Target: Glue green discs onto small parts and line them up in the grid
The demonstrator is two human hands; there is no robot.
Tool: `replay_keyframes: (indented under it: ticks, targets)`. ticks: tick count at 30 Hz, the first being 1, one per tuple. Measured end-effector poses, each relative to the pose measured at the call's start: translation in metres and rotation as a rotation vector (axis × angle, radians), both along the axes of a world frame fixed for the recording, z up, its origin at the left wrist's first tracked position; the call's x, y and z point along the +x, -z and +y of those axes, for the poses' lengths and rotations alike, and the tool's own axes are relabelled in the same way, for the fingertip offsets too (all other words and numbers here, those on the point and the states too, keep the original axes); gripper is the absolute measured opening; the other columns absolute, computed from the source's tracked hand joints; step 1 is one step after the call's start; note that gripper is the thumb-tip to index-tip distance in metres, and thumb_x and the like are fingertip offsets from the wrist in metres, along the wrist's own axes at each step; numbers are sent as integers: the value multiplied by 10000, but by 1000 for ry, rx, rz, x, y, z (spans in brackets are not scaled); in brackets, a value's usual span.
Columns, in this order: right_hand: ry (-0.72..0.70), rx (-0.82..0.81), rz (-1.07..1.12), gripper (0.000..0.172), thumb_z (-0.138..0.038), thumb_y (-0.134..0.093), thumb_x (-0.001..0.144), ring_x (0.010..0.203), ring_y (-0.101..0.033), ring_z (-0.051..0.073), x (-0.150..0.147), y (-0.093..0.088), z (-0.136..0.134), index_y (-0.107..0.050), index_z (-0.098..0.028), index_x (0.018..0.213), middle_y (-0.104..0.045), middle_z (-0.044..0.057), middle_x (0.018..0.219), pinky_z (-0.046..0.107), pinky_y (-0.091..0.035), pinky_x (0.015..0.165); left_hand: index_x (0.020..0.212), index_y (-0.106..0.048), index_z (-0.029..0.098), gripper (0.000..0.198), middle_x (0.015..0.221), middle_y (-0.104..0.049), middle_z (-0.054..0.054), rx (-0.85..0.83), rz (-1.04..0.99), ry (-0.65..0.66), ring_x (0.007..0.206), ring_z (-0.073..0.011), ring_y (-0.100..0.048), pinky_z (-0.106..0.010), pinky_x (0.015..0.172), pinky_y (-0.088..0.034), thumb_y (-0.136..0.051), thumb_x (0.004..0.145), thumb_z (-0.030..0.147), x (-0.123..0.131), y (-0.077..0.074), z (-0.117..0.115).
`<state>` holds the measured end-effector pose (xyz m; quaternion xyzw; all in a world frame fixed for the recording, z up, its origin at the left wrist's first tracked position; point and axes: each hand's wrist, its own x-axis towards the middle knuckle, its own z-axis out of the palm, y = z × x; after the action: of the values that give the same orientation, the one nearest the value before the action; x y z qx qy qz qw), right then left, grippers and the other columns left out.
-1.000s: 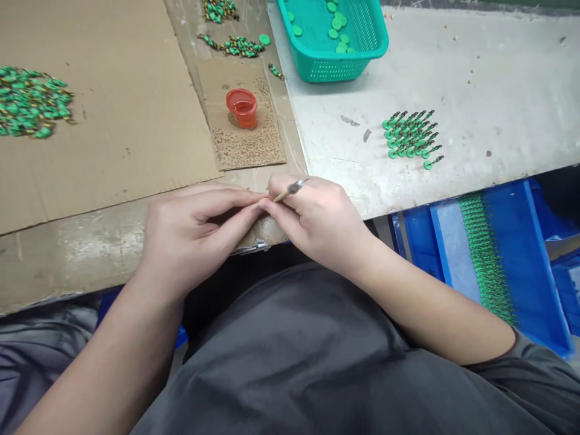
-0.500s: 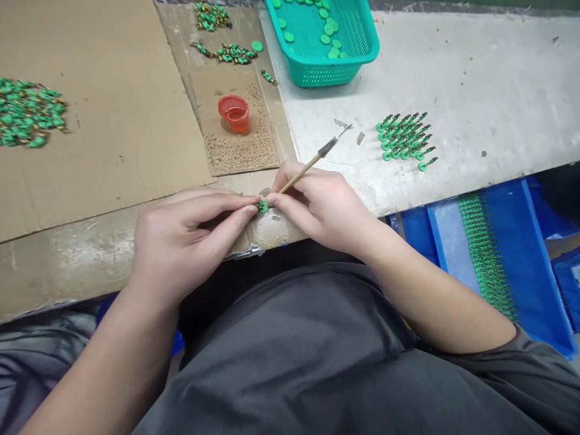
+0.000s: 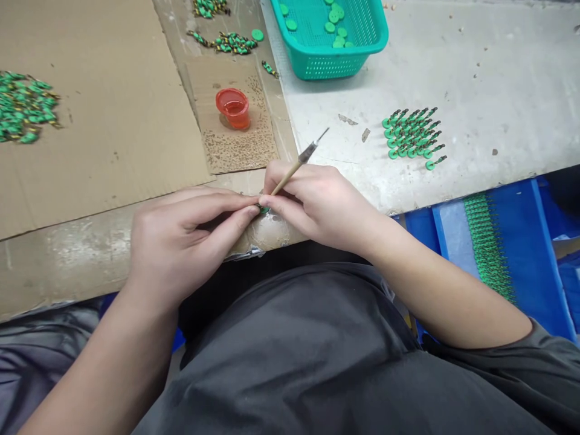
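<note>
My left hand (image 3: 185,232) and my right hand (image 3: 312,202) meet fingertip to fingertip at the near edge of the table (image 3: 475,72). Between them they pinch a small green part (image 3: 263,209), mostly hidden by the fingers. A thin wooden brush (image 3: 299,160) is also held in my right hand, its dark tip pointing up and to the right. Both hands are closed.
A small red cup (image 3: 233,107) of liquid stands on a cardboard scrap (image 3: 235,145). A teal basket (image 3: 333,42) holds green discs. Rows of green parts (image 3: 413,138) lie at right, a loose pile (image 3: 22,107) on the cardboard at left. A blue tray (image 3: 521,254) holds more below the table.
The brush, tucked low in my right hand one second ago, now sticks out with its tip raised. The green part has come into sight between the fingertips. The hands stayed put.
</note>
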<state>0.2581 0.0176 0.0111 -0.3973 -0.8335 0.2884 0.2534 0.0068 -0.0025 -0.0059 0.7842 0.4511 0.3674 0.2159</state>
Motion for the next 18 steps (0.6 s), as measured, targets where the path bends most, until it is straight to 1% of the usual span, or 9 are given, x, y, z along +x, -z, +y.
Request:
replay_keyframes:
  ticks: [4,6,9,11,15,18]
  targets:
    - [-31,72,52,174,-281,-638,1255,993,-780,212,0,3,0,-734,-234,1118,-816,36,1092,333,-631,1019,1120,-950,332,93,1137,-952,62,3,5,7,1013,-150,-902,-247,939,-672,-863,1115,300,0,1,0]
    - [-47,83,76,177,-251,-619,1258,1003,-776,195,-1,3,0,-719,-221,1115,-807,31,1103,305,-605,1017,1114,-944,324,94,1127,-951,57,13,11,11,1011,-153,-901,-253,940,-672,-854,1123,303,0,1,0]
    - [-65,58,76,192,-229,-618,1247,987,-760,190,-4,1,1,-700,-235,1074,-772,13,1031,288,-583,1008,1092,-938,307,98,1119,-951,48,29,21,20,1009,-155,-902,-250,940,-671,-847,1129,298,0,1,1]
    - [-62,29,69,207,-233,-613,1243,982,-758,208,-7,-2,2,-700,-232,1055,-749,15,986,308,-585,1011,1086,-937,297,106,1123,-952,38,33,20,28,1013,-155,-902,-248,953,-672,-841,1131,298,1,1,2]
    - [-29,-43,43,241,-286,-612,1238,964,-757,239,-9,-3,3,-721,-241,1028,-771,34,966,352,-604,999,1070,-940,293,118,1120,-952,31,4,-7,38,999,-155,-898,-252,960,-678,-836,1123,299,2,0,2]
    - [81,-85,136,256,-338,-647,1225,962,-773,226,-5,2,-3,-726,-235,1005,-807,44,1002,340,-621,974,1057,-956,316,99,1106,-953,35,-82,-57,-2,995,-176,-899,-285,977,-693,-861,1084,326,5,-3,2]
